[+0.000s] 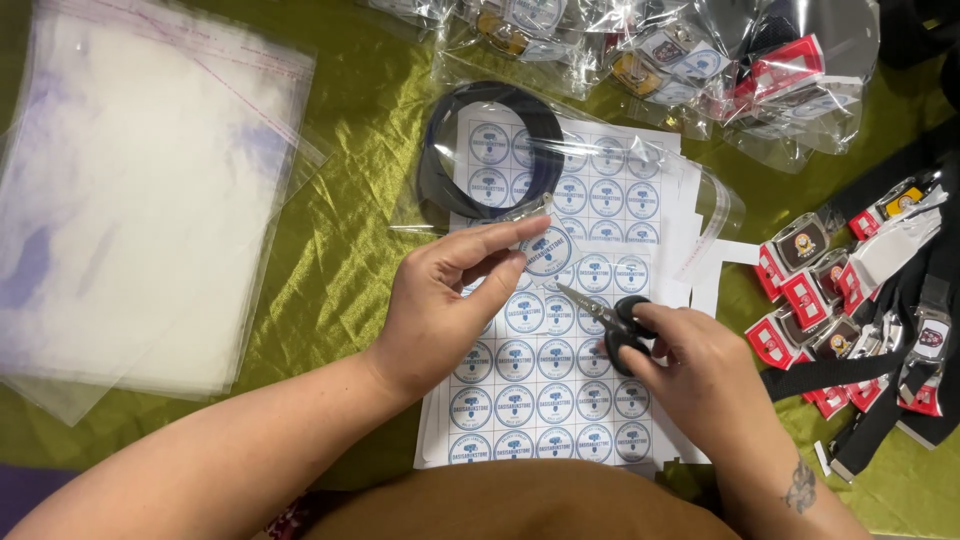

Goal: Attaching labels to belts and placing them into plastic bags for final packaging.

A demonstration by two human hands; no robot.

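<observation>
Left hand [440,315] pinches a round sticker [547,250]; right hand [695,375] grips half-hidden scissors [610,318] (blades barely parted).

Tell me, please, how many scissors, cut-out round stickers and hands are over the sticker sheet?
Scissors: 1, in the right hand
Cut-out round sticker: 1, pinched by the left hand
Hands: 2
Total: 4, all above the sticker sheet

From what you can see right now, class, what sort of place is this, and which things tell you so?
Probably a home or small-shop packing table. A stack of clear plastic bags lies on the green cloth, bagged belts sit by loose buckles, and the hands work with scissors over sheets of round stickers.
</observation>
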